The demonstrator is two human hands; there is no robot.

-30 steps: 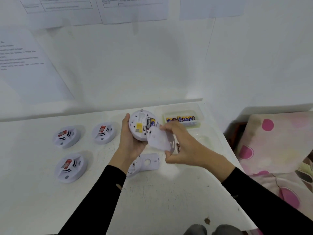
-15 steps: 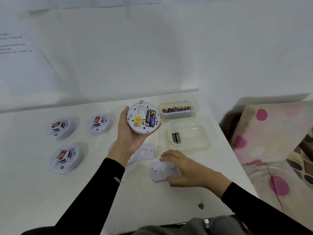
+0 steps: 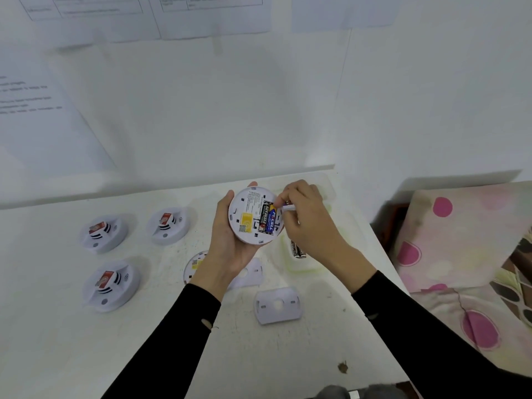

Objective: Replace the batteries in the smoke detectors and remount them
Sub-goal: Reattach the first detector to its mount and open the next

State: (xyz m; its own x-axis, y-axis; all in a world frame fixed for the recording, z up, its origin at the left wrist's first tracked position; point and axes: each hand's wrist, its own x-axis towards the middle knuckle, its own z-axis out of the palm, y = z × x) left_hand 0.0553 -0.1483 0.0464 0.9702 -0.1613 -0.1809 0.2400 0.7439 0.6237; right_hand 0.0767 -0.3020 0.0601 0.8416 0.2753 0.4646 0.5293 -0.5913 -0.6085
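Observation:
My left hand (image 3: pixel 230 246) grips a round white smoke detector (image 3: pixel 244 217) with its back turned up. In its open compartment lie a black battery (image 3: pixel 264 216) and a blue-and-yellow battery (image 3: pixel 272 218). The curled fingertips of my right hand (image 3: pixel 308 223) pinch the top end of the blue-and-yellow battery. A loose white mounting plate (image 3: pixel 277 305) lies on the table below my hands. My left wrist partly hides a second plate (image 3: pixel 253 272) and another detector (image 3: pixel 194 264) lying back-up.
Three white detectors (image 3: pixel 103 231) (image 3: pixel 168 224) (image 3: pixel 110 285) sit face-up on the left of the white table (image 3: pixel 144 341). A clear tray (image 3: pixel 299 267) holds two dark batteries (image 3: pixel 296 249). The table's right edge borders a pink-dotted blanket (image 3: pixel 460 240). Papers hang on the wall.
My right hand laid the mounting plate on the table, let it go, and rose to the batteries in the detector. The left hand kept hold of the detector.

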